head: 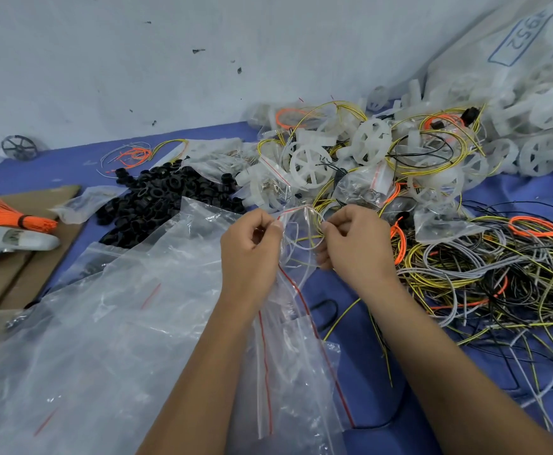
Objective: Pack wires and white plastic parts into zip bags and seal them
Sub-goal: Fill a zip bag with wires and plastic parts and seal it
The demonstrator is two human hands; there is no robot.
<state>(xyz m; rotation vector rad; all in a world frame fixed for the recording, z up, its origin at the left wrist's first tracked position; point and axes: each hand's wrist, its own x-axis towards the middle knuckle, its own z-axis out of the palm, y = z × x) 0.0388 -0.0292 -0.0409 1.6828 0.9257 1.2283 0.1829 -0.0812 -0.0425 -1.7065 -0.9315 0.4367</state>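
Note:
A small clear zip bag (pixel 298 231) with a red seal line is held up between my hands over the blue table. My left hand (pixel 252 247) pinches its left top edge. My right hand (pixel 353 241) pinches the right edge. Thin white and yellow wires show through the bag. A tangle of yellow, grey, black and orange wires (pixel 485 277) lies to the right. White plastic wheel parts (pixel 311 164) are heaped behind the hands, mixed with filled zip bags.
Empty zip bags (pixel 288 349) and a large clear plastic sheet (pixel 111 323) cover the near left. Black rings (pixel 157 198) are piled at centre left. Cardboard (pixel 12 277) with an orange wire bundle (pixel 2 213) lies far left. A big sack of white parts (pixel 527 93) leans at the right.

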